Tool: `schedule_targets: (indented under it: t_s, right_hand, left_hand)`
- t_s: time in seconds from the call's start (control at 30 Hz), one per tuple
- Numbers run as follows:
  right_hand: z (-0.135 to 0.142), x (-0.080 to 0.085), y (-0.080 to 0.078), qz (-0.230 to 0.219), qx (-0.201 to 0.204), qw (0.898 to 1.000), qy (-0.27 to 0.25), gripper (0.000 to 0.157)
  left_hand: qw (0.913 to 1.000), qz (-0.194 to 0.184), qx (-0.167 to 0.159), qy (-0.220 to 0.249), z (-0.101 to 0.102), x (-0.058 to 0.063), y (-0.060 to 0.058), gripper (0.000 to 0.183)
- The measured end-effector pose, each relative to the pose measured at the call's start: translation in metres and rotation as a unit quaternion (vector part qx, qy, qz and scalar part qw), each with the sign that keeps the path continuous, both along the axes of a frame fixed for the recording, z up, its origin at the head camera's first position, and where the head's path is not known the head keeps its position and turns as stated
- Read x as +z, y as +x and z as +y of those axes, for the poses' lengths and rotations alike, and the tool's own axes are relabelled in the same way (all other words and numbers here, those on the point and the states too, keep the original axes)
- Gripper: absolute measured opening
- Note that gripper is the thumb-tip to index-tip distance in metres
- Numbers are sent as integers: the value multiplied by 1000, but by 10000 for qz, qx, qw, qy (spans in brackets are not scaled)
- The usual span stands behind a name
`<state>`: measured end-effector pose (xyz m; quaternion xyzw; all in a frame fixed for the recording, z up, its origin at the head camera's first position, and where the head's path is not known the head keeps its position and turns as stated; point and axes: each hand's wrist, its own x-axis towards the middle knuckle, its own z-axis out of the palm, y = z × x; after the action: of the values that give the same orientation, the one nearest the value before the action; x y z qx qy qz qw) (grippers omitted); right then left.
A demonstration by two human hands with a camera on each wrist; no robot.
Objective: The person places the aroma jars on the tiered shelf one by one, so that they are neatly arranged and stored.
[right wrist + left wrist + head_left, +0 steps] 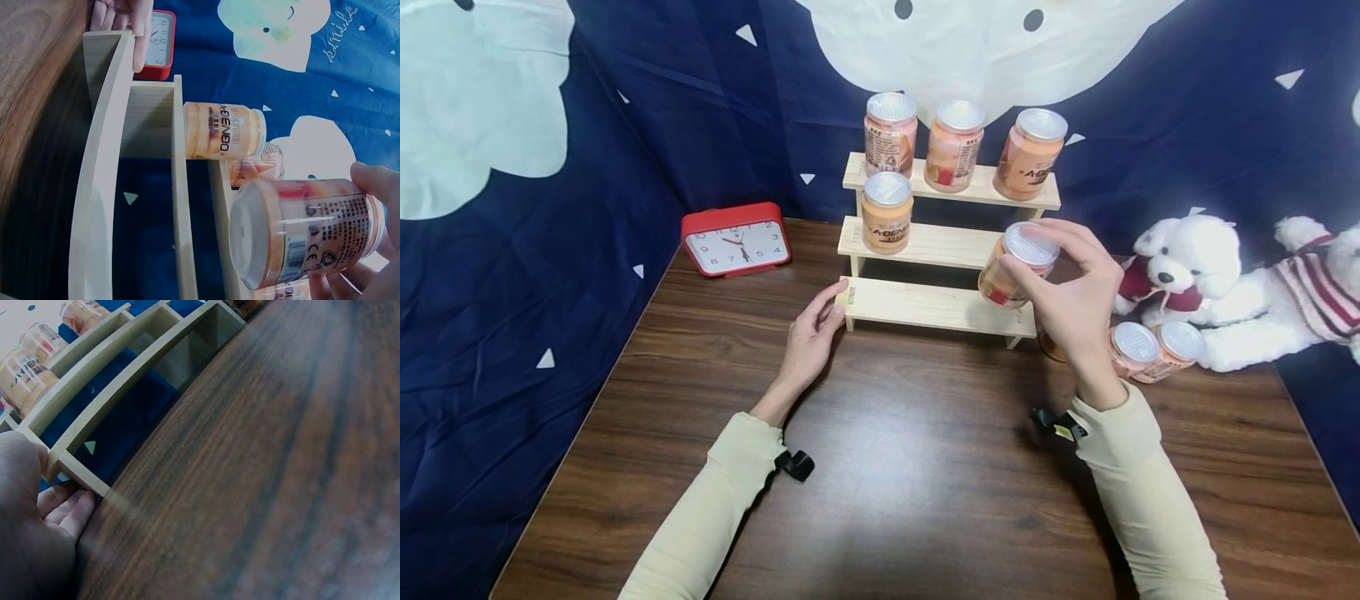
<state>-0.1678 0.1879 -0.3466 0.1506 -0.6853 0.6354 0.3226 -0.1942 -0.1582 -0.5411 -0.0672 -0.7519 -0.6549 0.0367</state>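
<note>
Over right end of wooden rack (pixel 955 240), right hand (pixel 1078 296) pinches jar (pixel 1000 281) by lid (pixel 1028 244), clear of steps; left hand (pixel 809 337) grips lowest step (pixel 936 307) at left. Four jars (pixel 887 233) shelved; at least two others (pixel 1136 343) on worktop (pixel 880 467), seemingly remaining.

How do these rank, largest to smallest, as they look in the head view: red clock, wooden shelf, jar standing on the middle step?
1. Wooden shelf
2. Red clock
3. Jar on the middle step

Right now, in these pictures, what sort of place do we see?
Probably a staged indoor tabletop set-up: a patterned dark-blue cloth hangs behind the table, a small tiered wooden stand bears jars, and white plush toys are to its right.
</note>
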Motion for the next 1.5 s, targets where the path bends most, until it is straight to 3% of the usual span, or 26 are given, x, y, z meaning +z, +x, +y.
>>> schedule_targets:
  t_s: [0.2,0.67,0.87,1.17,1.5]
  right_hand:
    - [-6,-7,-12,-55,-17,9999,154,40]
    - [-19,-6,-28,-443,-569,9949,705,40]
    - [-25,-9,-35,-604,-573,9934,791,38]
    - [-39,-3,-38,-368,-671,9934,850,36]
    - [-41,-19,-57,-296,-639,9927,978,42]
  left_hand:
    - [10000,-14,18,-49,0,0,0,41]
    - [10000,-49,1,-30,1,-1,0,41]
    - [9999,-57,16,-91,0,-2,0,41]
    - [9998,-40,-4,-175,1,0,-1,41]
    - [9999,-37,3,-98,-2,0,-1,42]
